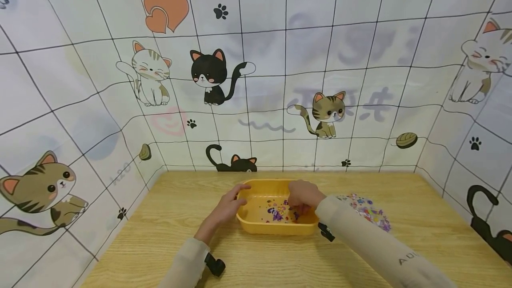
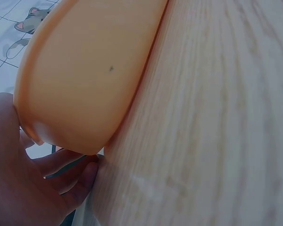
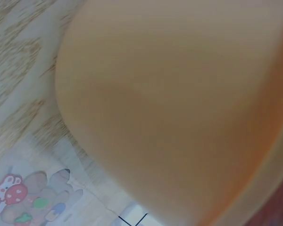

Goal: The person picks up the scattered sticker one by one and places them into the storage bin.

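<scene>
A yellow plastic basin (image 1: pixel 276 229) stands on the table, with small purple, pink and yellow pieces (image 1: pixel 276 213) scattered over its floor. My left hand (image 1: pixel 228 207) holds the basin's left end; in the left wrist view, its thumb lies at the rim and its fingers (image 2: pixel 82 181) bend against the outer wall. Over the right end, my right hand (image 1: pixel 305 194) reaches down inside, its fingertips low among the pieces. Whether it pinches any is hidden. The basin's outer wall (image 3: pixel 170 103) fills most of the right wrist view.
Right of the basin, partly behind the right sleeve, lies a clear plastic bag (image 1: pixel 374 213) of colourful small pieces. The wood-grain table (image 1: pixel 160 239) meets cat-patterned cloth walls (image 1: pixel 268 154) at its back and sides. Black straps circle both wrists.
</scene>
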`<state>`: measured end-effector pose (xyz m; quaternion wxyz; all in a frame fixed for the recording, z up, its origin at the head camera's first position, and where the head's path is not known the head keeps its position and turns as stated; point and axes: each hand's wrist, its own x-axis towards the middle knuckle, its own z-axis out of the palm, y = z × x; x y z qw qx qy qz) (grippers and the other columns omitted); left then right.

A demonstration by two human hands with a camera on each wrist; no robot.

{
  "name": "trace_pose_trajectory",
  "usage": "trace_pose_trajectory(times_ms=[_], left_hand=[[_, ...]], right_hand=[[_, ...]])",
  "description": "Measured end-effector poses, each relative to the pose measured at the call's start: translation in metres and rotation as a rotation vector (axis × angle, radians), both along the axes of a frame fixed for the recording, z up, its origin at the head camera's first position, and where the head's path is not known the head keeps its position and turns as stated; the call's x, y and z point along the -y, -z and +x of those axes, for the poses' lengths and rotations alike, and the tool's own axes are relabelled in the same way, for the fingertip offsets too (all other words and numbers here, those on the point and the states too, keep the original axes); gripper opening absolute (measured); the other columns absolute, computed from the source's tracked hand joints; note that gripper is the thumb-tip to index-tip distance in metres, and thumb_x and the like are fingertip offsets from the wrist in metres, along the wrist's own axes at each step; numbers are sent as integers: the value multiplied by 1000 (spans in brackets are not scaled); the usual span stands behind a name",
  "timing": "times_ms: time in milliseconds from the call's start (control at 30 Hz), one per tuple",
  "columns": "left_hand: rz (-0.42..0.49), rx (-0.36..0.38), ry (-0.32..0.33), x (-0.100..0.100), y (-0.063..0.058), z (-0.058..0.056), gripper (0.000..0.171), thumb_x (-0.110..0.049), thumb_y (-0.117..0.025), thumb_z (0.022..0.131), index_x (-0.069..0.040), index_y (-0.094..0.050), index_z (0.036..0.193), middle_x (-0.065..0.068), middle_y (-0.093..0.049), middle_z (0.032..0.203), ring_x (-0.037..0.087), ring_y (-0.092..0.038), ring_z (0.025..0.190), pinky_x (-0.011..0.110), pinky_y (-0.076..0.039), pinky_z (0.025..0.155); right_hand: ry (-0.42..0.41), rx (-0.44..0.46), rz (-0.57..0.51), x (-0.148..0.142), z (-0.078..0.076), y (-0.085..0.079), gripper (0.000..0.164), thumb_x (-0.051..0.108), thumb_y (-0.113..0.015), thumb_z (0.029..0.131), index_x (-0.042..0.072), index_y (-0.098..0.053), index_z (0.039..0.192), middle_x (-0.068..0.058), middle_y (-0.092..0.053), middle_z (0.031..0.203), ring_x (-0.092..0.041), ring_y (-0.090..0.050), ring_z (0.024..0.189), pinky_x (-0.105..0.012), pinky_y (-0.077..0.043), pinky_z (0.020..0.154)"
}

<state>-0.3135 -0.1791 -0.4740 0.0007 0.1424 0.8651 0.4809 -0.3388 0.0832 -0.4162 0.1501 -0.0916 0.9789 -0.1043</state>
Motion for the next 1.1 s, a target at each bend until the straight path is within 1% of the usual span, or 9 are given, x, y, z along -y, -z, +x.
trace_pose_trajectory(times_ms=[133,267,367,467,633,767,867,1033,1100], left_hand=[[4,2,4,-1,0,1,45,-11,-55,98,-16,-58,143,13,-47,160,38,-42,149,59,-38,119],[11,3,3,-1,1,1,45,-11,-54,98,-15,-58,143,14,-47,160,39,-41,150,60,-37,120],[14,-3,8,-2,1,2,45,-11,-54,98,-15,-58,142,14,-47,160,40,-40,150,60,-36,120],[18,-3,9,-1,1,1,45,-11,-54,98,-16,-58,142,14,-47,160,40,-39,150,61,-35,120],[15,4,0,-1,1,0,45,-12,-53,98,-17,-58,143,14,-46,160,40,-39,151,61,-35,120],[9,-3,-5,-2,0,-1,45,-12,-53,98,-16,-58,143,14,-46,160,41,-38,151,61,-35,120],[2,-18,-10,-1,0,-1,46,-11,-54,97,-15,-58,143,14,-48,159,40,-40,150,61,-35,120],[-15,-35,-1,0,2,-1,46,-10,-54,96,-15,-59,142,13,-51,157,40,-43,148,61,-36,119],[-16,-36,4,1,3,-2,46,-11,-54,97,-16,-59,142,13,-51,157,40,-43,148,61,-37,119]], right_hand=[[4,-25,-8,0,0,-2,13,8,-66,88,8,-67,75,-6,-66,57,-20,-68,49,-24,-47,41],[8,-41,-59,-3,0,-6,14,11,-67,87,7,-65,74,-5,-65,54,-17,-62,43,-23,-45,39],[-20,-65,-138,-8,1,-14,23,16,-69,89,6,-66,68,-4,-66,52,-16,-60,42,-24,-47,40],[-80,-97,-240,-16,3,-26,32,18,-69,92,5,-68,63,-4,-68,53,-24,-68,48,-27,-52,43],[-145,-126,-372,-33,9,-46,31,20,-68,97,8,-70,68,-3,-69,57,-26,-71,54,-29,-55,48],[-122,-130,-436,-48,19,-62,25,22,-67,99,9,-71,77,-5,-72,63,-24,-72,57,-32,-58,52],[-97,-130,-484,-63,27,-68,23,24,-66,99,8,-72,84,-6,-73,67,-25,-72,59,-35,-59,55],[-47,-150,-562,-98,42,-65,23,26,-65,100,6,-73,92,-7,-73,70,-18,-69,58,-33,-58,55],[-29,-158,-596,-115,46,-62,24,26,-65,100,5,-73,95,-7,-73,72,-19,-69,60,-32,-58,55]])
